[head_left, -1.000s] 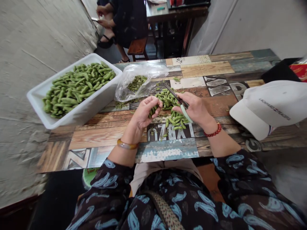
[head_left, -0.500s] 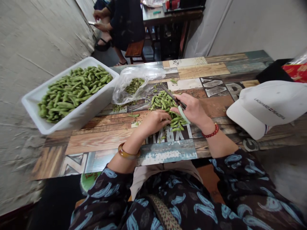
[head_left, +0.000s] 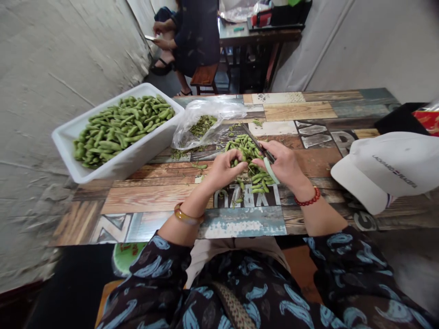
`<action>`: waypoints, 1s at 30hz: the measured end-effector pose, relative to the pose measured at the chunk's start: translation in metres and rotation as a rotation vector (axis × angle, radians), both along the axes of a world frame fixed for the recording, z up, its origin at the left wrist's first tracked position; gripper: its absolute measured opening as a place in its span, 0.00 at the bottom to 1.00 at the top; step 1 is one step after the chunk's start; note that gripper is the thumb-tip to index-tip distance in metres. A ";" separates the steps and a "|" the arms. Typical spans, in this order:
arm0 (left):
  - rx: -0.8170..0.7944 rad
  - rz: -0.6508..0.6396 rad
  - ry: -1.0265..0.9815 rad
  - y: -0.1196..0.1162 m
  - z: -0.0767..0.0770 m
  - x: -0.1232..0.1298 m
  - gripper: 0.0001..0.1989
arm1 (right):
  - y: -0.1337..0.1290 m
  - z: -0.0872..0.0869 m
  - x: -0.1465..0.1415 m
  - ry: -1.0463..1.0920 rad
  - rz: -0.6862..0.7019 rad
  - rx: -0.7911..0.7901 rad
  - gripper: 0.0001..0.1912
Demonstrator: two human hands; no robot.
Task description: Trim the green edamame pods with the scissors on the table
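Observation:
A loose pile of green bean pods (head_left: 261, 177) lies on the patchwork-patterned table. At the pile's left side, my left hand (head_left: 226, 168) has its fingers curled around one or more green pods, partly visible between thumb and fingers. My right hand (head_left: 281, 162) grips scissors (head_left: 252, 137) with pale green handles, their dark blades pointing up and left over the pile. Left of the pile, a clear plastic bag (head_left: 185, 128) holds small green trimmings. Further left, a white tub (head_left: 137, 165) contains many pods.
A white cap (head_left: 394, 169) rests on the table (head_left: 137, 197) at the right, near a dark object and red packaging (head_left: 427, 121). Beyond the far edge, a seated person (head_left: 199, 36) holds a phone beside a second table (head_left: 236, 34). A rough wall borders the left.
My left hand has lifted slightly and turned, with pods now showing in its curled fingers. The whole view has shifted, so the table appears further right and lower.

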State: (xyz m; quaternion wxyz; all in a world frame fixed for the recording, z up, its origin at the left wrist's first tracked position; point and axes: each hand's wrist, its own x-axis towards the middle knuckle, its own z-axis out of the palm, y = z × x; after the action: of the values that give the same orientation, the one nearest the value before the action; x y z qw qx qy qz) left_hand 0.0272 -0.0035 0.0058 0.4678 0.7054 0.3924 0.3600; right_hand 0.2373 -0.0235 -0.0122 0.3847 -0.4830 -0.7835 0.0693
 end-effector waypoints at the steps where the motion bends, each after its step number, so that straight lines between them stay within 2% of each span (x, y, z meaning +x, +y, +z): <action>1: -0.080 0.013 -0.083 0.001 0.001 -0.002 0.07 | 0.000 0.000 0.000 -0.001 0.006 0.009 0.25; 5: -0.390 0.009 -0.379 0.002 0.003 -0.006 0.13 | -0.001 -0.001 -0.001 -0.006 0.035 0.017 0.25; 11: -0.568 0.022 -0.555 0.006 0.003 -0.010 0.16 | -0.001 -0.002 -0.002 -0.002 0.057 0.033 0.25; 19: -0.614 0.055 -0.622 0.010 0.000 -0.012 0.16 | -0.001 -0.003 -0.004 -0.006 0.089 0.039 0.23; 25: -0.355 0.182 -0.409 0.008 0.000 -0.011 0.15 | -0.002 -0.001 -0.004 0.007 0.078 0.022 0.23; 30: -0.467 0.134 -0.438 0.009 0.003 -0.013 0.15 | -0.003 0.001 -0.006 0.016 0.083 0.009 0.23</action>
State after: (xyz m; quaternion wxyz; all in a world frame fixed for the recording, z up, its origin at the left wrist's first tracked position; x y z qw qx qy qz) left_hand 0.0142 0.0054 0.0085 0.6656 0.4575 0.3997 0.4335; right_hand 0.2315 -0.0263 -0.0108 0.3899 -0.4476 -0.8002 0.0854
